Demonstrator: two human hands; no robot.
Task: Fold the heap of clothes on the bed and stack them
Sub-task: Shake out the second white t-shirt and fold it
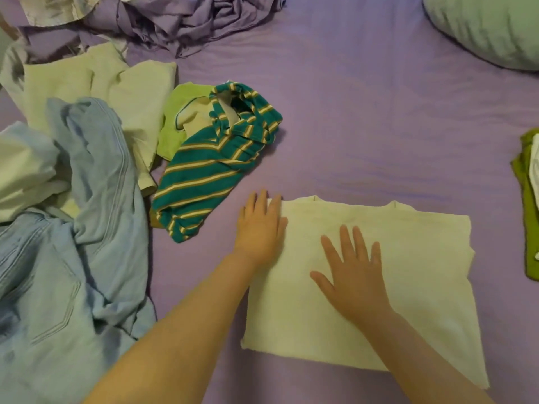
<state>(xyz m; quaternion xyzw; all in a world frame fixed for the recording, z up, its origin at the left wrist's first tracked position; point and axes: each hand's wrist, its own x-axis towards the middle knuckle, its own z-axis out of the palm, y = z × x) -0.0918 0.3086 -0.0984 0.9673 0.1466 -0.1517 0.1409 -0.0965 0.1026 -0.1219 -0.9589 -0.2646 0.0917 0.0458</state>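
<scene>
Pale folded garment (408, 287) flat on the purple bed (364, 112) at 5 o'clock. Left hand (259, 228) pressed on its 9 o'clock edge, fingers straight and together; right hand (354, 275) flat at its centre, fingers straight and spread apart. Striped teal shirt (204, 173) and crumpled blue clothes (73, 243) heaped toward 9 o'clock.

Open sheet (364, 126) is left beyond the white garment (423, 272). The left is blocked by a clothes heap (73, 228) and striped shirt (204, 176); a pillow (490, 27) and green pile (528, 199) are found right.
</scene>
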